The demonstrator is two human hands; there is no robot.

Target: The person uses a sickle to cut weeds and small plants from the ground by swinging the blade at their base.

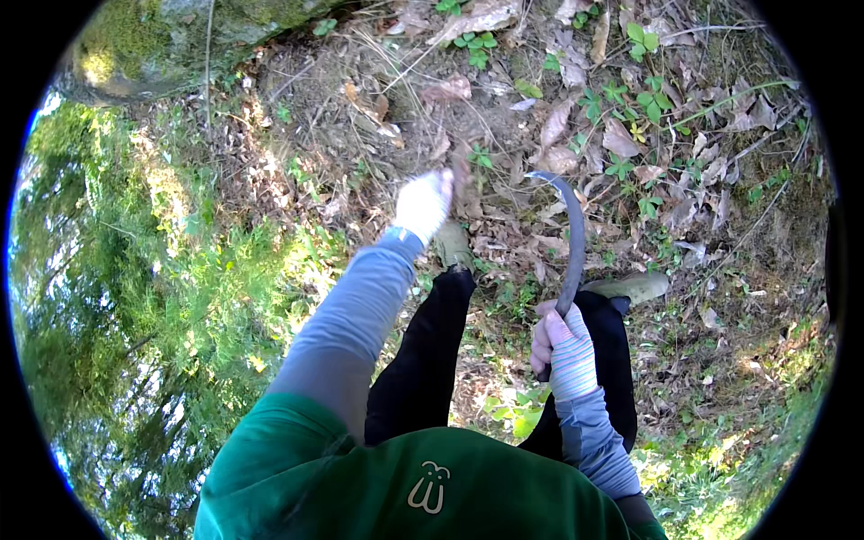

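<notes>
My right hand (561, 351), in a striped glove that leaves the fingertips visible, is closed round the handle of a sickle (574, 250). The sickle's dark curved blade rises from the fist, and its tip bends to the left above the leaf litter. My left hand (425, 202), in a pale glove, is held out over the ground in front of my left shoe (452, 244). It is bright and motion-blurred, so its fingers and anything in them cannot be made out.
A mossy rock (155, 47) lies at the top left. Dry leaves (557, 125), twigs and small green plants (653, 101) cover the soil ahead. Leafy growth (223, 297) fills the left side. My right shoe (634, 288) rests on the ground beyond the sickle.
</notes>
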